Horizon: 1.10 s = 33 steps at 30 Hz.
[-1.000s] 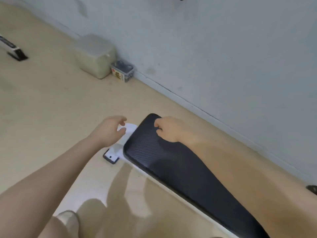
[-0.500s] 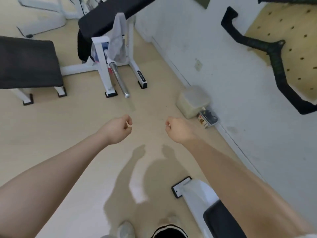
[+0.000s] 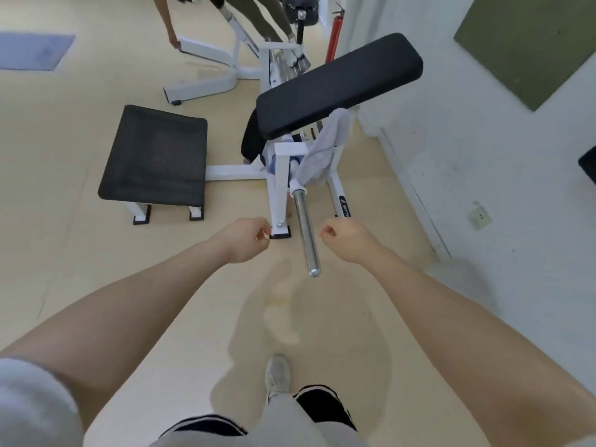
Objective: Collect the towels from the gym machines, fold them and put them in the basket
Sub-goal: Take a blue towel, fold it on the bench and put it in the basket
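Ahead on the far machine frame, grey towel hangs beside the chrome bar, uncollected; left hand and right hand both clenched empty, no basket visible, so folding and binning remain.

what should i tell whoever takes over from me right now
Left hand: fingers curled, holding nothing.
Right hand: fingers curled, holding nothing.
Grey towel: draped over the white frame of the curl bench, under the black pad, beside the chrome bar. It is ahead of both hands, untouched.
Basket: not in view.
Done: nothing that shows here.
Left: take this towel off the machine, fold it, find the basket and put it in; check the other machines for more.
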Motion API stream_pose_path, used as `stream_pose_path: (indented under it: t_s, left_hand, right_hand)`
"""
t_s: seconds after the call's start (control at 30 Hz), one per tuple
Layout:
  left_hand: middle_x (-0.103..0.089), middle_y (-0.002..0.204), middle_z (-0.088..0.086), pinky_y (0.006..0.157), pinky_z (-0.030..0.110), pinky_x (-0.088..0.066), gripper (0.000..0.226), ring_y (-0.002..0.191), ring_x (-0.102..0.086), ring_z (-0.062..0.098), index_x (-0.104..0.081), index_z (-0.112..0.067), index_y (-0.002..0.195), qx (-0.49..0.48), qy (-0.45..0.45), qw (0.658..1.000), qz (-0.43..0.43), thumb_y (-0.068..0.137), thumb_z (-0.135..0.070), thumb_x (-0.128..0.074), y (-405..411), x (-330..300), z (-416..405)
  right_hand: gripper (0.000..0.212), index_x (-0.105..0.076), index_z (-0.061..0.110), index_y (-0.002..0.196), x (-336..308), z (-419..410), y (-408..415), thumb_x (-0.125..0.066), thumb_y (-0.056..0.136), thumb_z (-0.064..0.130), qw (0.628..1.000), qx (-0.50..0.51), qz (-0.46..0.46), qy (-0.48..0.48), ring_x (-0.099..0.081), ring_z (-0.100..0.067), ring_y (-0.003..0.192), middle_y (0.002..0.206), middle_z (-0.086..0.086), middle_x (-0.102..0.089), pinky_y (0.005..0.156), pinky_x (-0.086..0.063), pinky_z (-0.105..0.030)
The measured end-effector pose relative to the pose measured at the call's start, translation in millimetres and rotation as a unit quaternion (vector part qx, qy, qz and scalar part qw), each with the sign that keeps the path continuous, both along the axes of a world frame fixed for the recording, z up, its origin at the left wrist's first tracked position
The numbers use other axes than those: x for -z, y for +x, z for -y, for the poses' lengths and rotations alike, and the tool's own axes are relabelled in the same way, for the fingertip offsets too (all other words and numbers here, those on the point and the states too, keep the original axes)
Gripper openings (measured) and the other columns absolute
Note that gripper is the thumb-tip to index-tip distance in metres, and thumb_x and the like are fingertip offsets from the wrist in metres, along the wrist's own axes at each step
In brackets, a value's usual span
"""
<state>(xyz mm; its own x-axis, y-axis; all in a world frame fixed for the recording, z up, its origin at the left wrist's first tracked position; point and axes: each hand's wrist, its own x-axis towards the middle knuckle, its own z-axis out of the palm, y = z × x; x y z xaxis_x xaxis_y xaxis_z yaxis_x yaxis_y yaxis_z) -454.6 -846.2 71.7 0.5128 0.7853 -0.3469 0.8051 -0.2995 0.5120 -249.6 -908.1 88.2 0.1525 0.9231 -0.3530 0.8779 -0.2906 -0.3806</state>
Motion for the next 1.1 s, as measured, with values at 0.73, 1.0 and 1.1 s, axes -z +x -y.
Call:
stream_pose_path:
  t_s: [0.73, 1.0, 1.1]
  left_hand:
    - [-0.056, 0.125, 0.005, 0.079, 0.023, -0.036, 0.031, 0.101, -0.052, 0.021, -0.052, -0.013, 0.124, 0.149, -0.022, 0.987, -0.049, 0.097, -0.022, -0.041, 8.7, 5.4, -504.4]
    - [-0.057, 0.121, 0.003, 0.077, 0.023, -0.037, 0.031, 0.096, -0.053, 0.02, -0.049, -0.016, 0.126, 0.191, -0.046, 0.979, -0.051, 0.097, -0.022, -0.042, 72.6, 54.0, -627.9]
    - [-0.057, 0.119, 0.004, 0.077, 0.023, -0.038, 0.029, 0.093, -0.052, 0.018, -0.05, -0.014, 0.124, 0.159, -0.08, 0.983, -0.039, 0.096, -0.021, -0.043, 104.3, 106.9, -669.0]
  right_hand:
    - [0.039, -0.033, 0.012, 0.057, 30.4, -467.1, -25.9, -0.036, 0.094, 0.0, 0.978, 0.171, -0.019, -0.118, -0.043, -0.019, 0.061, 0.06, -0.003, -0.037, 0.046, -0.022, -0.023]
    - [0.036, -0.036, 0.03, 0.063, 111.9, -556.1, 38.9, -0.037, 0.095, 0.011, 0.962, 0.254, -0.057, -0.081, -0.044, -0.019, 0.087, 0.094, -0.005, -0.05, 0.079, -0.039, -0.031]
    - [0.032, -0.044, 0.03, 0.073, 172.0, -595.6, 67.8, -0.037, 0.095, 0.007, 0.958, 0.26, -0.074, -0.1, -0.041, -0.015, 0.09, 0.098, -0.003, -0.046, 0.079, -0.033, -0.027]
